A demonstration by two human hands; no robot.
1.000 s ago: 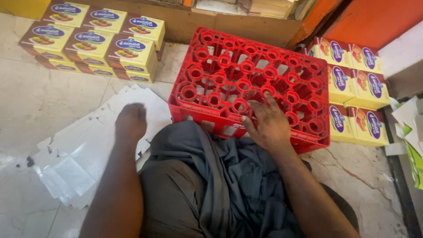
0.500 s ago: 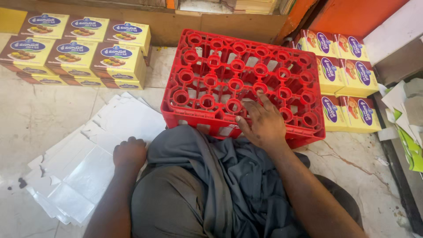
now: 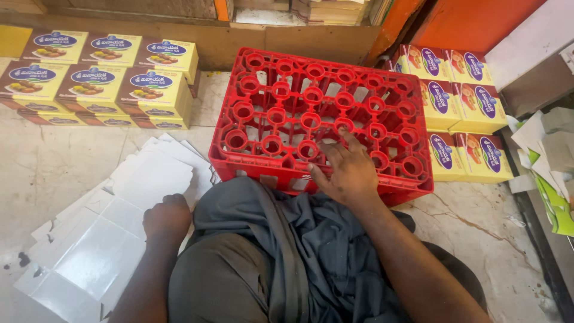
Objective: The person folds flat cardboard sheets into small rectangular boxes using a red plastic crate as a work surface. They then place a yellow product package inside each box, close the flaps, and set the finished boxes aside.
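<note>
A red plastic bottle crate [image 3: 281, 113] lies upside down on the floor in front of my lap. My right hand [image 3: 345, 170] rests flat on its near edge, fingers spread over the round cells. My left hand [image 3: 166, 216] is closed in a fist, pressing down on a pile of flat white unfolded cartons [image 3: 113, 239] beside my left knee. It is not clear whether the fist grips a sheet. Grey cloth [image 3: 287, 251] covers my lap.
Yellow food boxes [image 3: 101, 84] are stacked in rows at the upper left, with more yellow boxes [image 3: 460, 113] to the right of the crate. A wooden ledge [image 3: 239, 39] runs along the back. Loose card scraps [image 3: 553, 173] lie at the right edge on the marble floor.
My left hand has drawn back toward me across the white cartons and curled into a fist. My right hand stays on the crate. The view has tilted slightly.
</note>
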